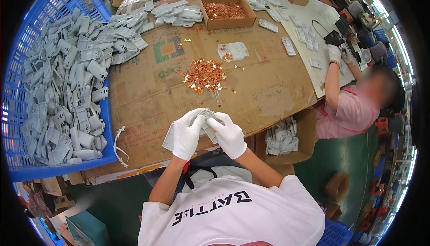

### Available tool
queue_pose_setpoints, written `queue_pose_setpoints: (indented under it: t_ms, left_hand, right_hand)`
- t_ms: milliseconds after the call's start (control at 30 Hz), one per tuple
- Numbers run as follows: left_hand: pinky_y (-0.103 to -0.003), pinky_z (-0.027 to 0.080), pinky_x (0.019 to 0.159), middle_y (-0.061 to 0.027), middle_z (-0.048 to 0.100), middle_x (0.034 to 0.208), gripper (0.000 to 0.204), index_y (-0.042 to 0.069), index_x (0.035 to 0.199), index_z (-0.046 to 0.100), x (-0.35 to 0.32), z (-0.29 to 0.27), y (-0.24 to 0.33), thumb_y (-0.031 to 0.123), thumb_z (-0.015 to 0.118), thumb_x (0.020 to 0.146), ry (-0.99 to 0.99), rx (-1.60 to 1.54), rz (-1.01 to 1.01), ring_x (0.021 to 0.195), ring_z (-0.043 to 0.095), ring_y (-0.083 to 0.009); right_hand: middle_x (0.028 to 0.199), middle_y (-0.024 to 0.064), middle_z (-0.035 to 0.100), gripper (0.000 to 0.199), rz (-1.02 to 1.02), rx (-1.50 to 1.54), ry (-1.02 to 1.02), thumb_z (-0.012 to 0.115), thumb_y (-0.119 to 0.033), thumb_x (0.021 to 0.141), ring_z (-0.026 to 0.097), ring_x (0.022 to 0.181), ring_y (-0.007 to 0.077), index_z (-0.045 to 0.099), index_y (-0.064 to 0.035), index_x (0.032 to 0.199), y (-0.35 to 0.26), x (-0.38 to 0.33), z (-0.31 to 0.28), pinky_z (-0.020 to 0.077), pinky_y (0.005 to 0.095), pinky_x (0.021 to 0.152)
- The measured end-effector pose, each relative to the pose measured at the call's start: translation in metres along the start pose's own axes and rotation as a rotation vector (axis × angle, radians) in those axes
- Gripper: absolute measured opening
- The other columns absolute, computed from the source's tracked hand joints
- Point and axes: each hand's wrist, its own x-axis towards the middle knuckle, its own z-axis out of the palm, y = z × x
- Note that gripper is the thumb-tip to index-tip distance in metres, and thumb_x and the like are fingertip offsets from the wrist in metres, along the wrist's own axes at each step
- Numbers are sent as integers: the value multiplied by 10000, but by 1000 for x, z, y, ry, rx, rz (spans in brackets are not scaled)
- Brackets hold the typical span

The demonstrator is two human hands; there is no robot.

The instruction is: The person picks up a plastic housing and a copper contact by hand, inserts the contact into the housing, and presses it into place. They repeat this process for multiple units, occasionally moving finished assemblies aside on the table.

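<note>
In white knit gloves, my left hand (186, 134) and my right hand (227, 135) meet near the table's front edge. Fingers of both are closed around a light grey plastic housing (207, 113), mostly covered by the gloves. Below my left hand a grey plastic part (168, 139) sticks out; whether it belongs to the same piece I cannot tell. Just beyond my hands lies a loose heap of small copper-coloured metal pieces (204, 75). A few of these are scattered around it and on a whitish patch (233, 51) of the cardboard table cover.
A blue crate (58, 173) heaped with grey plastic housings (67, 89) stands at the left. At the back is a cardboard box (230, 23) of copper-coloured pieces. An open box (306, 145) with grey parts sits right of me. A co-worker (347, 111) works at the right.
</note>
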Motion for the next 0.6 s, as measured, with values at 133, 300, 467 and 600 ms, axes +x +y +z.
queue_pose_setpoints:
  t_ms: [133, 300, 467, 600]
  left_hand:
    - [-275, 495, 900, -139, 704, 1128, 311, -56, 1201, 636, 2, 3, 2, 108, 570, 946, -3, -46, -77, 1028, 645, -138]
    - [-374, 435, 1047, -191, 622, 1266, 431, -24, 1288, 570, 22, -36, 20, 106, 650, 885, 178, 588, 460, 1191, 591, -320]
    - [-533, 286, 1136, -197, 444, 1420, 579, 113, 1295, 547, 49, -130, 40, 267, 763, 781, 929, 1656, 162, 1353, 358, -413]
    - [-621, 295, 1070, -132, 419, 1446, 623, 268, 1370, 516, 43, -184, 49, 325, 759, 799, 1114, 1812, -267, 1336, 393, -351]
  right_hand:
    - [1043, 127, 628, 413, 116, 176, -11, 605, 100, 715, 679, 869, 257, 682, -87, 1075, 4, 3, 4, 551, 323, 748]
    - [939, 142, 640, 295, 83, 170, 187, 531, 89, 746, 643, 886, 306, 661, -45, 974, 87, 66, -38, 515, 354, 809]
    - [1006, 182, 638, 141, 390, -386, 327, 558, -121, 887, 630, 941, 393, 626, -101, 1009, 258, 110, -85, 506, 464, 826]
    - [1109, 147, 599, 212, 650, -778, 218, 598, -205, 889, 643, 987, 351, 615, -162, 1096, 273, 142, -110, 534, 471, 820]
